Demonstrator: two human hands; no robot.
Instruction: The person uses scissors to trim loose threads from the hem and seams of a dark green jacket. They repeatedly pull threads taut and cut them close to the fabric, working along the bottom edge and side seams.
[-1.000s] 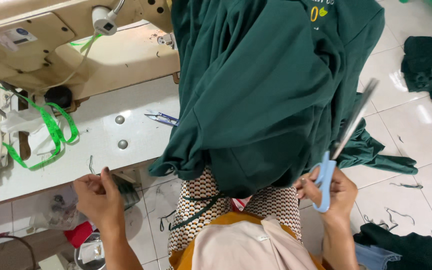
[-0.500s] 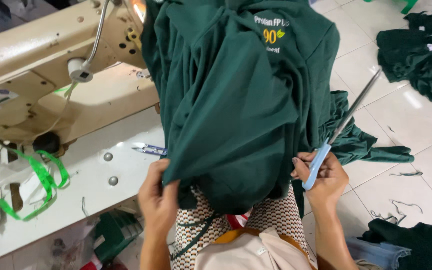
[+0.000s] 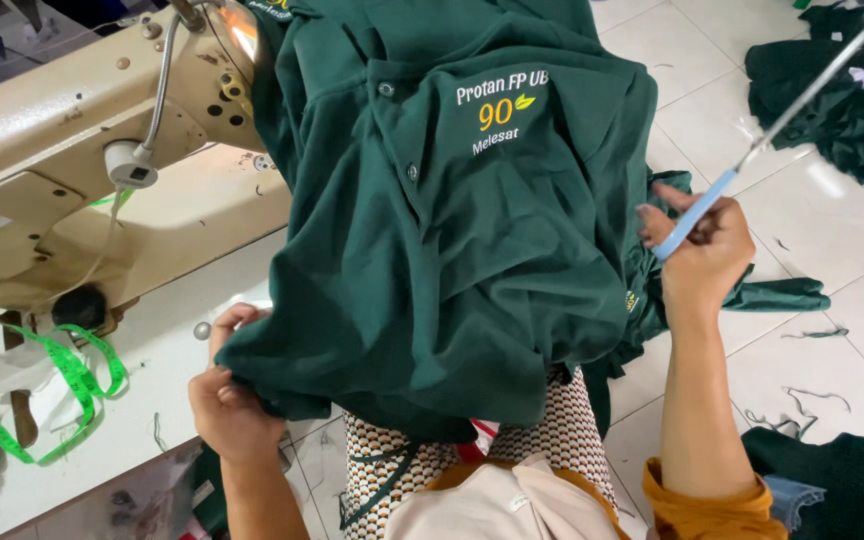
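Observation:
A dark green polo shirt with buttons and a printed chest mark hangs from the sewing machine down over my lap. My left hand grips the shirt's lower left hem at the table edge. My right hand is at the shirt's right side, closed around blue-handled scissors whose long blades point up and to the right, away from the cloth.
A cream sewing machine stands on the white table at left, with a green measuring tape beside it. More green garments lie on the tiled floor at top right and bottom right.
My left hand moved from empty air above the table to the shirt's hem and took hold of it. The right hand with the scissors rose, and the view shifted upward.

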